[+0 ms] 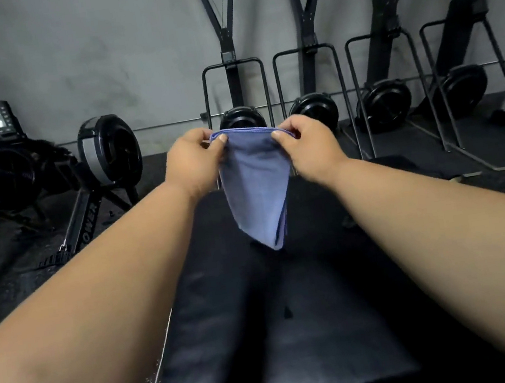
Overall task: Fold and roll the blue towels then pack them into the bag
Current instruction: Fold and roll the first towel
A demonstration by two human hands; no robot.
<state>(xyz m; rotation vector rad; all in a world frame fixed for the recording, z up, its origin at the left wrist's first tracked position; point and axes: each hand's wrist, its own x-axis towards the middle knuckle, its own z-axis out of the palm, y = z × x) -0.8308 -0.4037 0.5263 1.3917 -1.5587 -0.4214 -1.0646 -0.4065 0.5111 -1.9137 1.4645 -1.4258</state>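
Right now both my hands, left hand and right hand, pinch the folded blue towel's top corners, its length hanging straight down toward the worktop.

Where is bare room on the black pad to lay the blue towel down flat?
The black pad shows bare surface between the two forearms, from the hanging tip of the blue towel back toward the near edge. The left hand and right hand pinch the towel's top corners above its far part. Beyond the pad it is crowded: rowing machines and upright frames.
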